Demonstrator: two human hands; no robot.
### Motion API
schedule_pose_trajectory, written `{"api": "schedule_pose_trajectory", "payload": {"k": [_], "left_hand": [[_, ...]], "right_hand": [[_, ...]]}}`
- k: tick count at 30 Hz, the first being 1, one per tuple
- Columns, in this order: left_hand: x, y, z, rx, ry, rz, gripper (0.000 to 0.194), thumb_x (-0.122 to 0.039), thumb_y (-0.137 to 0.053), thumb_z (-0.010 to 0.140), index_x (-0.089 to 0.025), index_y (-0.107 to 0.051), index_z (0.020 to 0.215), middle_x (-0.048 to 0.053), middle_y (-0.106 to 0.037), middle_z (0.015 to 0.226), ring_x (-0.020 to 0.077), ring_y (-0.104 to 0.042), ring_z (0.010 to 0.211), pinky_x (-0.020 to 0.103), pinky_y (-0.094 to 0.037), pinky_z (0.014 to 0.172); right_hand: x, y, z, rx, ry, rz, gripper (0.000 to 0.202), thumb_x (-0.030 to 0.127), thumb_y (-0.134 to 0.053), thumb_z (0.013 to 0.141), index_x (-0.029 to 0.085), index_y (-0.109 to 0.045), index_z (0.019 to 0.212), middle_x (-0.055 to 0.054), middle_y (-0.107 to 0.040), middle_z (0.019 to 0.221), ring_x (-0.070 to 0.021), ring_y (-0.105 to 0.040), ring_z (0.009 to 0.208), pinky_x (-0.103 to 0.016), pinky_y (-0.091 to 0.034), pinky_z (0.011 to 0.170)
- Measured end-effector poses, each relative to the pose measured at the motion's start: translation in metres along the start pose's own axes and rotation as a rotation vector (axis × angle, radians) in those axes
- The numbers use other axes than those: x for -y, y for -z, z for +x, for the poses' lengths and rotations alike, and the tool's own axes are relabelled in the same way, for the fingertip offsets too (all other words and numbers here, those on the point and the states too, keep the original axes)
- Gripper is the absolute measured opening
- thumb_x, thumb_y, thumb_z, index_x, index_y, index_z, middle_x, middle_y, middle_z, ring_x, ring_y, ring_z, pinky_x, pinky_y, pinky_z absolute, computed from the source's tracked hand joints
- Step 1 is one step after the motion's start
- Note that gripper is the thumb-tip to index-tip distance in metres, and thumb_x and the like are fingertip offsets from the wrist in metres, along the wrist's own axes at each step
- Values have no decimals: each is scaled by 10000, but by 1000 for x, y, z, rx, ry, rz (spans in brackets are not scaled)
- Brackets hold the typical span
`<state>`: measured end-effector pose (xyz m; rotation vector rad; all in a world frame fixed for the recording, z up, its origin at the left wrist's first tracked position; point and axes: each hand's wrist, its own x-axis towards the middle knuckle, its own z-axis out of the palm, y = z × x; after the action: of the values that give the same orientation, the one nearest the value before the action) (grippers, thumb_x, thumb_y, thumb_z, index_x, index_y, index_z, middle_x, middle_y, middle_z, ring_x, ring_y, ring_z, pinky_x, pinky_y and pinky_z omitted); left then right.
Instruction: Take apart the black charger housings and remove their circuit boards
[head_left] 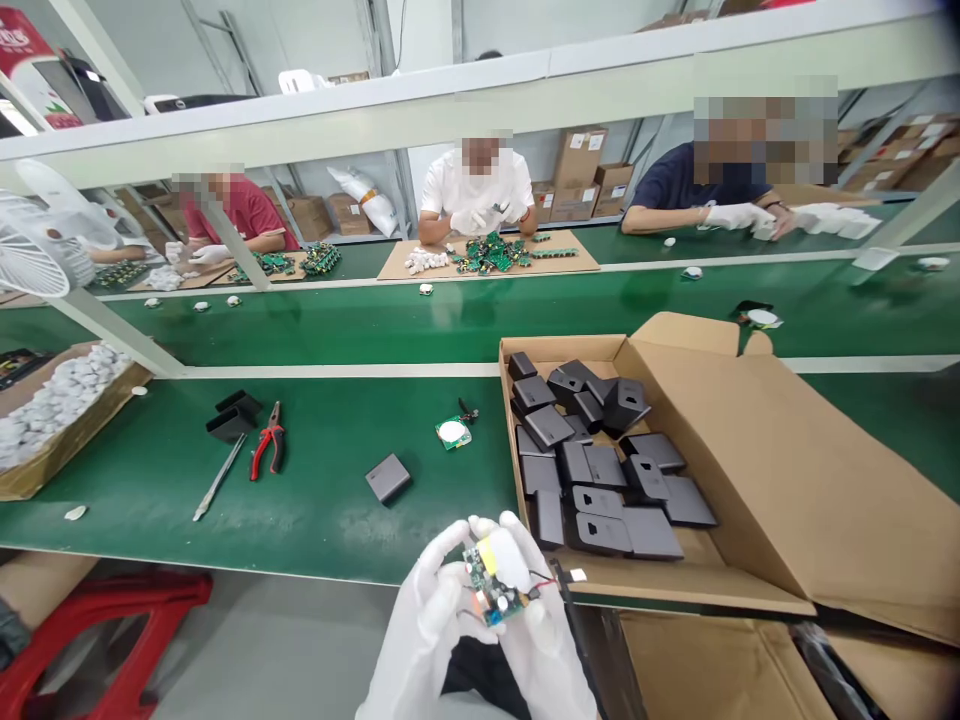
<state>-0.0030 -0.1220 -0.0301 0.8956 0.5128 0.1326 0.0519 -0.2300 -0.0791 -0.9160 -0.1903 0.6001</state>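
The head view shows a person's white-gloved left hand (pixel 431 605) and white-gloved right hand (pixel 544 625) grasping a small green circuit board with a white block and a yellow patch (pixel 497 578) between them. The left hand grips the board's left side with thumb and fingers, while the right hand cradles its right side, where thin red and black wires come off. The board is held up at the near edge of a glossy green surface (pixel 315 530).

Beyond the hands, a dark grey rectangular case (pixel 388 479) lies on the surface, left of a green board with a round white disc (pixel 454 432). Toward the far edge, on the left, red-handled pliers (pixel 268 440) lie beside a slim silver metal tool (pixel 219 478), and a black angular casing (pixel 234 415) sits near both. An open brown cardboard box (pixel 742 592) on the right reaches the near edge, holding many dark grey cases (pixel 600 464). At the left end, a brown carton (pixel 79 438) holds a heap of small white pieces (pixel 60 397).
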Motion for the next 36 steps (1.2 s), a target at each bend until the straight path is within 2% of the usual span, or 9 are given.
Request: {"api": "schedule_pose_trajectory", "payload": {"k": [5, 10, 14, 16, 18, 24, 28, 32, 36], "left_hand": [[-6, -14, 2, 191, 45, -155, 367, -434, -729, 816, -175, -659, 1066, 46, -596, 847, 127, -575, 659, 267, -493, 642], [-5, -3, 4, 220, 8, 139, 406, -492, -665, 840, -157, -645, 1069, 48, -625, 771, 125, -546, 583, 266, -478, 578], [-26, 38, 13, -199, -157, 783, 403, -414, -590, 848, -167, -645, 1161, 107, -732, 942, 245, -691, 842, 385, -543, 847], [-44, 61, 30, -481, -377, 1116, 570, -350, -560, 855, -219, -460, 1400, 110, -641, 1268, 273, -620, 1130, 448, -442, 1049], [-60, 79, 55, -613, -317, 1471, 713, -380, -606, 826, -228, -356, 1477, 159, -543, 1384, 370, -563, 1205, 558, -448, 1009], [-67, 95, 96, -398, -311, 1593, 652, -228, -683, 762, -165, -480, 1378, 178, -581, 1325, 383, -518, 1264, 569, -399, 1073], [-56, 82, 53, -177, -414, 1403, 684, -170, -607, 800, -270, -360, 1429, 59, -480, 1468, 201, -469, 1350, 336, -401, 1129], [-53, 55, 9, 166, -560, 1044, 741, -187, -743, 710, -380, -436, 1357, 10, -557, 1368, 232, -544, 1271, 348, -457, 1086], [-56, 33, -5, 252, -661, 1119, 756, -323, -800, 712, -405, -430, 1366, 31, -588, 1332, 257, -570, 1239, 372, -477, 1067]], "right_hand": [[-4, 9, -6, -124, 52, -194, 576, 574, -717, 760, 420, -577, 1297, -31, -599, 1366, -373, -489, 1328, -552, -529, 985], [-5, 15, -5, -97, 79, -275, 836, 630, -821, 604, 371, -542, 1349, -65, -617, 1342, -404, -499, 1311, -586, -463, 1060], [-4, 14, 1, -200, 21, -43, 821, 684, -790, 603, 282, -588, 1290, -121, -683, 1226, -387, -647, 1124, -568, -525, 973], [-2, 10, 3, -210, -55, 70, 711, 650, -763, 677, 229, -626, 1234, -129, -730, 1092, -349, -698, 1015, -516, -561, 912], [-2, 4, 3, -165, -115, 156, 648, 636, -725, 734, 201, -643, 1207, -120, -745, 979, -311, -719, 931, -437, -597, 805], [-13, -1, 7, -127, -98, 215, 699, 743, -600, 767, 210, -643, 1218, -144, -725, 1088, -301, -716, 944, -450, -598, 826], [2, 6, 10, -101, 3, 111, 707, 621, -783, 676, 277, -600, 1265, -133, -672, 1242, -345, -677, 1079, -541, -525, 972], [41, -3, 2, -47, 187, -58, 823, 578, -876, 552, 257, -600, 1258, -128, -611, 1328, -365, -584, 1220, -516, -469, 1058], [69, -21, -8, -12, 246, -113, 649, 598, -750, 722, 270, -598, 1261, -127, -669, 1231, -343, -641, 1145, -517, -517, 1004]]}}
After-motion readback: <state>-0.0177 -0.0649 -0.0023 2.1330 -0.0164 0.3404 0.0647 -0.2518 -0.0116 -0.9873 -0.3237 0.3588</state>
